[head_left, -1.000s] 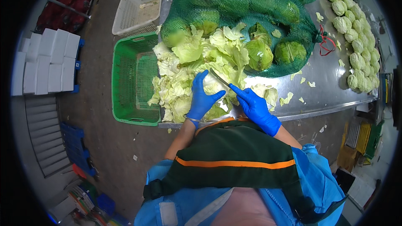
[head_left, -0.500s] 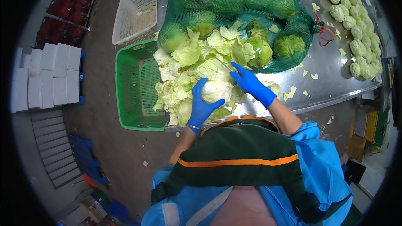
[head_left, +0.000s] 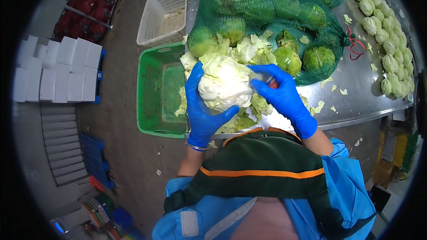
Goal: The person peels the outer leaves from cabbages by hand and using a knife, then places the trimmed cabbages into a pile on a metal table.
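A pale, trimmed cabbage (head_left: 226, 84) is lifted above the leaf pile, cradled in my blue-gloved left hand (head_left: 202, 106), whose fingers and thumb curve round its left and near sides. At the cabbage's right side is my blue-gloved right hand (head_left: 284, 95), fingers curled round a small knife; only its reddish handle (head_left: 272, 82) shows and the blade is hidden. Loose cabbage leaves (head_left: 253, 50) lie heaped beneath and behind. A green mesh sack (head_left: 267, 4) of whole cabbages lies just beyond, with green cabbages (head_left: 287, 61) at its near side.
A green crate (head_left: 149, 58) and a white basket (head_left: 149, 22) stand left of the metal table (head_left: 351, 102). Trimmed cabbages (head_left: 391, 44) sit in rows along the table's far right. White boxes (head_left: 66, 69) are stacked at the left. Leaf scraps dot the tabletop and floor.
My left hand has raised the cabbage off the leaf pile, nearer to me. My right hand has come along to its right side. The whole view has shifted slightly.
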A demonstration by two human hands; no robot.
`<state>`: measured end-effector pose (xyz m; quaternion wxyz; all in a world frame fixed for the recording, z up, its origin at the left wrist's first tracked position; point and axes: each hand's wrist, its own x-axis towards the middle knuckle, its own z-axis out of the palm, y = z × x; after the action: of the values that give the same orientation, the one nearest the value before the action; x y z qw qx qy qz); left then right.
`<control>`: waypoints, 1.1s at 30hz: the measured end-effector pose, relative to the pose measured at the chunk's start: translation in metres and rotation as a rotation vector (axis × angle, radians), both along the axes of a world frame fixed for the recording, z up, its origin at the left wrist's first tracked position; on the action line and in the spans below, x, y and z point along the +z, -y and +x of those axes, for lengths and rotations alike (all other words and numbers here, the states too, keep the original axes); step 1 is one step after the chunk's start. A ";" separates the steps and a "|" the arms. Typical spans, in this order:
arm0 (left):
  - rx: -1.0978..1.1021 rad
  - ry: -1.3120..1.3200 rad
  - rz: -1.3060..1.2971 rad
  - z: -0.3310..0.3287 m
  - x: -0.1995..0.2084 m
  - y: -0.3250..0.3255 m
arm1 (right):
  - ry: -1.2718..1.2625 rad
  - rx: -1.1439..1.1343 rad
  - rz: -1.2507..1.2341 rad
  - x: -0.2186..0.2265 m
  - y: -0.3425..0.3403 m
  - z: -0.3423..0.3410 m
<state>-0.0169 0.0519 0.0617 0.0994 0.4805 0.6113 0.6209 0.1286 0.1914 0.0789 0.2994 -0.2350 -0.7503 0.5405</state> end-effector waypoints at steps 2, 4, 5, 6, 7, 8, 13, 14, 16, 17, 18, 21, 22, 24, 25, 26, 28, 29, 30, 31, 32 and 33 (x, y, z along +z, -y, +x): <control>-0.037 0.314 0.060 0.001 -0.004 0.004 | 0.148 -0.110 -0.420 0.007 -0.007 0.012; -0.108 0.758 0.148 0.002 -0.007 0.007 | 0.222 -0.148 -0.449 0.002 -0.021 0.019; -0.124 0.901 0.184 0.005 -0.010 0.010 | 0.224 -0.181 -0.489 -0.010 -0.026 0.019; -0.146 1.050 0.216 0.006 -0.016 0.016 | 0.230 -0.211 -0.529 -0.025 -0.034 0.018; -0.167 1.197 0.252 0.008 -0.024 0.023 | 0.333 -0.283 -0.510 -0.049 -0.044 0.018; -0.194 1.347 0.287 0.011 -0.028 0.027 | 0.281 -0.294 -0.505 -0.045 -0.043 0.018; -0.466 1.260 0.190 -0.008 -0.043 0.035 | 0.107 0.053 -0.657 0.000 -0.023 0.009; -0.432 1.077 0.164 -0.008 -0.027 0.022 | 0.110 0.182 -0.716 0.013 -0.020 0.003; -0.365 0.717 0.122 0.000 0.001 -0.009 | 0.189 0.201 -0.924 0.004 -0.020 -0.004; -0.173 0.720 0.069 0.008 0.011 -0.015 | 0.115 0.162 -0.802 0.007 -0.020 -0.007; -0.159 0.943 0.092 0.009 0.009 -0.021 | 0.004 0.157 -0.809 0.001 -0.020 -0.006; -0.008 0.518 0.064 0.035 -0.020 -0.021 | 0.016 -0.061 -0.678 0.001 0.002 -0.003; 0.039 0.556 0.049 0.040 -0.026 -0.017 | 0.030 -0.062 -0.656 -0.001 0.008 0.000; 0.124 0.620 0.029 0.047 -0.011 -0.019 | 0.045 -0.067 -0.600 -0.005 0.013 0.004; 0.135 0.636 0.036 0.046 -0.007 -0.021 | -0.028 -0.053 -0.523 -0.012 0.014 0.006; 0.132 0.554 0.040 0.044 -0.006 -0.021 | 0.008 -0.049 -0.480 -0.014 0.013 0.009; 0.122 0.390 0.046 0.038 -0.007 -0.016 | 0.078 -0.041 -0.393 -0.016 0.007 0.018; 0.142 0.261 0.038 0.031 -0.016 -0.013 | 0.082 -0.090 -0.557 -0.013 0.002 0.022; 0.136 0.223 0.027 0.029 -0.014 -0.012 | 0.001 -0.140 -0.584 0.006 0.001 0.021; 0.131 0.185 0.017 0.028 -0.010 -0.011 | -0.145 -0.160 -0.470 0.012 0.005 0.011; 0.127 0.150 0.002 0.029 -0.007 -0.009 | -0.173 -0.140 -0.345 0.010 0.007 0.008; 0.106 0.150 0.002 0.031 -0.006 -0.008 | -0.204 -0.125 -0.219 0.009 0.007 0.005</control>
<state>0.0137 0.0603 0.0556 0.1115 0.3998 0.6262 0.6600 0.1340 0.1843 0.0880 0.3795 -0.2563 -0.6364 0.6207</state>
